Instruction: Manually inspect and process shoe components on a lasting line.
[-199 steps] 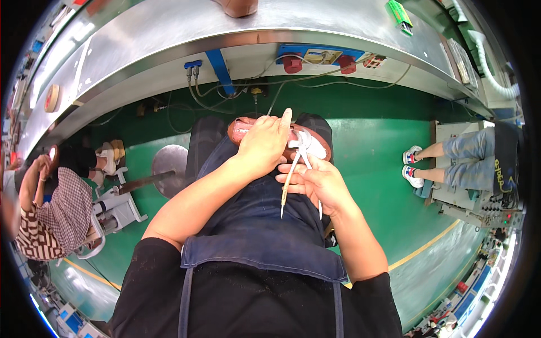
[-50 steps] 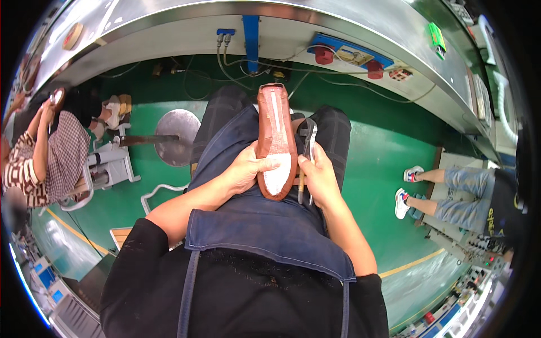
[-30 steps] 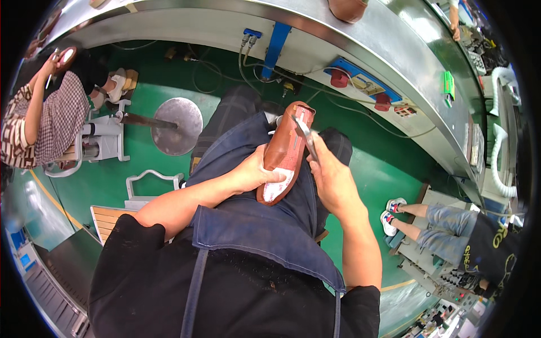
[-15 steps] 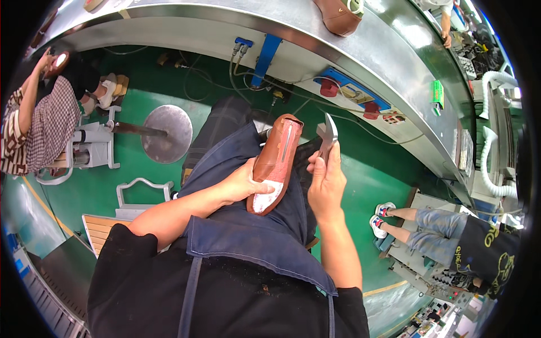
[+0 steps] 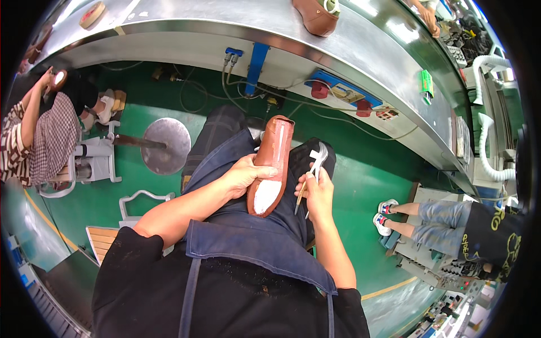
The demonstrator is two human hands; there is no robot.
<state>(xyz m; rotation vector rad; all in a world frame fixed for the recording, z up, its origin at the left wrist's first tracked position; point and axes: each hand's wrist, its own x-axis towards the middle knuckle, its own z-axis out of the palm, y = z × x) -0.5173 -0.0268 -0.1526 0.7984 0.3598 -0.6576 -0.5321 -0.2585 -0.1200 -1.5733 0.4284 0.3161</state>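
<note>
Over my lap, my left hand (image 5: 246, 173) grips a brown leather shoe upper (image 5: 262, 163), its underside facing up. The thumb presses across the middle of that underside. A white patch (image 5: 266, 195) covers the toe end, and a pale strip runs along the reddish part toward the heel. To the right of the shoe and apart from it, my right hand (image 5: 317, 193) is closed around metal pincers (image 5: 321, 153). Their curved head sticks out above the fingers; a thin handle end points down toward my apron. The fingers partly hide the grip.
A metal workbench (image 5: 214, 25) curves across the front, with another brown shoe (image 5: 316, 17) and a green box (image 5: 426, 84) on it. Below hang cables and a socket strip (image 5: 344, 90). A round metal disc (image 5: 164, 146) stands left. One co-worker sits left; another person stands right.
My right hand has come down and slightly left, turning the pincers so their handle shows below it. The shoe is tilted a little differently, with the left thumb higher on its underside.
</note>
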